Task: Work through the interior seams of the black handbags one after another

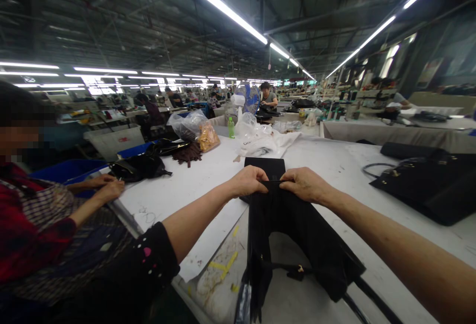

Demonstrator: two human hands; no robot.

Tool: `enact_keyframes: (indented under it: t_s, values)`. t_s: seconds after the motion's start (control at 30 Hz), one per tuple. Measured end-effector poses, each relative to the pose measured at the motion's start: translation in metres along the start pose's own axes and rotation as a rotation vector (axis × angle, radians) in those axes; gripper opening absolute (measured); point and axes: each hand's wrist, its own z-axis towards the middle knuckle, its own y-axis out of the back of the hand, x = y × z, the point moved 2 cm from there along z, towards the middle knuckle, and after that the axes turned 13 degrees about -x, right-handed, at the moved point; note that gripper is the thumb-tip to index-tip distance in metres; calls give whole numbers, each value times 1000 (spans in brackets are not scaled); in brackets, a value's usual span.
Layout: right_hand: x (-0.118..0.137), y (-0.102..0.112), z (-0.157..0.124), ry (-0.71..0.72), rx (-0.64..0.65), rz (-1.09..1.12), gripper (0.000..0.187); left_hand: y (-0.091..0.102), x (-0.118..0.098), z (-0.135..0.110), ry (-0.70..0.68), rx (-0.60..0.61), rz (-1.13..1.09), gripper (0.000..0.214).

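Note:
A black handbag (297, 229) lies across the table in front of me, its dark handles trailing toward my body and a small gold-coloured fitting on a strap. My left hand (248, 180) pinches its far edge between thumb and fingers. Close beside it, my right hand (303, 183) pinches the same edge from the other side, so a short stretch of edge runs between them. Beyond the fingertips a flat black panel (266, 166) rests on the white surface; whether it belongs to the bag I cannot tell.
Several black bags (431, 180) lie at the right of the white table (330, 160). Plastic bags (260, 135), a green bottle (231, 128) and brown strips (188, 153) are farther back. At left, a co-worker's hands (107, 188) are near black pieces (139, 165) and a blue bin (67, 170).

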Motion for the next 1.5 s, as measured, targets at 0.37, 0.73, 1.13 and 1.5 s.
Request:
enact_keyframes:
  t_s: [0.37, 0.73, 1.13, 1.5]
  values:
    - [3, 3, -1, 13, -19, -169, 17, -3, -10, -2, -75, -8, 162, 19]
    - [15, 3, -13, 143, 0, -378, 27, -17, -47, -10, -530, -76, 916, 27]
    - [45, 20, -25, 227, 20, -482, 20, -22, -71, -33, -567, -97, 1004, 34]
    - [-75, 85, -129, -299, -826, 574, 25, 25, -93, -83, -342, -571, -121, 37]
